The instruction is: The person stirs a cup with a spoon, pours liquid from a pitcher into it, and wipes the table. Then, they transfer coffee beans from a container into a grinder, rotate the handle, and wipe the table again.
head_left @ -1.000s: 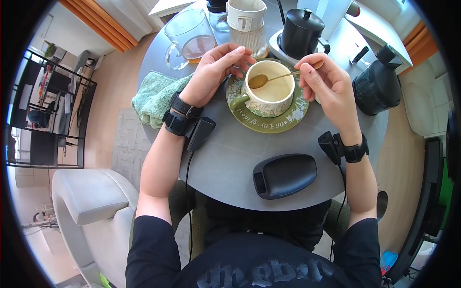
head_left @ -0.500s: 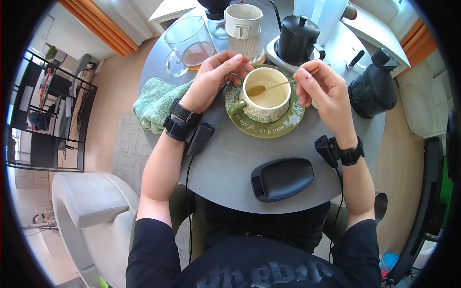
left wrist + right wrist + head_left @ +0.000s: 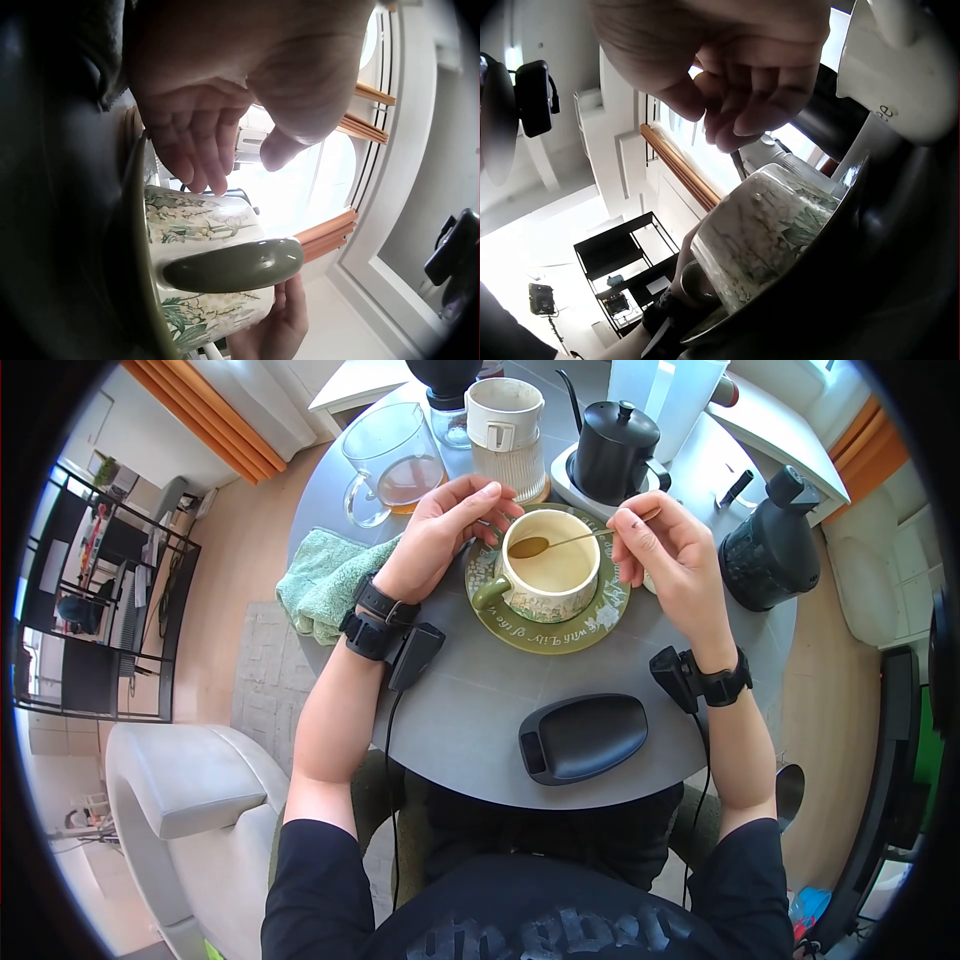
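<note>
A cream cup (image 3: 550, 598) with a floral pattern and green handle (image 3: 491, 592) stands on a green saucer (image 3: 545, 642) with white lettering. Pale liquid shows inside it. My right hand (image 3: 675, 565) pinches a gold spoon (image 3: 530, 547) by the end of its handle, to the right of the cup. The spoon's bowl is within the cup's mouth, towards the left. My left hand (image 3: 440, 535) curves loosely at the cup's left side, holding nothing. In the left wrist view its fingertips (image 3: 217, 184) are right by the cup wall.
A glass jug (image 3: 410, 475) of amber liquid, a ribbed cream canister (image 3: 505, 440) and a black gooseneck kettle (image 3: 618, 450) stand behind. A green towel (image 3: 325, 580) lies left, a black bottle (image 3: 770, 550) stands right. Nearer me is a black tray-like object (image 3: 590, 735).
The spoon's bowl has tilted and shifted slightly within the cup as the right hand moved a little. The left hand keeps its place beside the cup. The head view has shifted slightly.
</note>
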`<state>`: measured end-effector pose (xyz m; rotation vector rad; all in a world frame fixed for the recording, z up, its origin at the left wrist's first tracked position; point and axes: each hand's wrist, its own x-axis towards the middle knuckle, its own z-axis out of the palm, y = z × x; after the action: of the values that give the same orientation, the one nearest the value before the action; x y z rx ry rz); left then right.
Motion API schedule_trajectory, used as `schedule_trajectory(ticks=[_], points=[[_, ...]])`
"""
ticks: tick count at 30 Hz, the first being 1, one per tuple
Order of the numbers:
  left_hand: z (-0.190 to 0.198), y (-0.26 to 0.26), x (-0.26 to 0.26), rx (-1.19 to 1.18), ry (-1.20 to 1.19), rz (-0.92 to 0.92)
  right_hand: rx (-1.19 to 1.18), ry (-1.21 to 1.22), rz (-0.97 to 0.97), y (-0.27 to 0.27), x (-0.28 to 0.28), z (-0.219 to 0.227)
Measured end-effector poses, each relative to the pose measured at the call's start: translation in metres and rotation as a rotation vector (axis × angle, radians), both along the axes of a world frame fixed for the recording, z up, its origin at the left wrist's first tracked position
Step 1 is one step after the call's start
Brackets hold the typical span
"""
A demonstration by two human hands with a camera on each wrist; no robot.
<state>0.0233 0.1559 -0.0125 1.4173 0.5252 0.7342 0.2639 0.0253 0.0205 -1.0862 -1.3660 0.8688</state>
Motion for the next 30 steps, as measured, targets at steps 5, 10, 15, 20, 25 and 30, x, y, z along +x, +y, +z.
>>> schedule_trajectory(ticks=[5,10,15,20,25,30], points=[[0.0006,-0.0012,-0.0004,0.0,-0.002,-0.001,-0.015,0.0,0.014,-0.0009,0.0014,-0.0007],[0.0014,-0.0007,0.0,-0.001,-0.002,-0.003,-0.006,-0.015,0.013,0.0016,0.004,-0.0017],[0.001,-0.0012,-0.0005,-0.002,0.005,0.001,0.004,-0.015,0.004,0.0015,0.0031,-0.0018],[0.0017,-0.0024,0.0016,-0.017,-0.029,0.022,-0.008,-0.012,-0.004,0.0012,0.0021,0.0005],[0.0005,-0.0023,0.0013,-0.022,-0.03,0.024,-0.031,-0.006,0.016,0.0005,0.0052,-0.0004],[0.0023,-0.0032,0.0018,-0.018,-0.029,0.018,-0.021,-0.005,-0.002,0.0025,0.0041,-0.0012]])
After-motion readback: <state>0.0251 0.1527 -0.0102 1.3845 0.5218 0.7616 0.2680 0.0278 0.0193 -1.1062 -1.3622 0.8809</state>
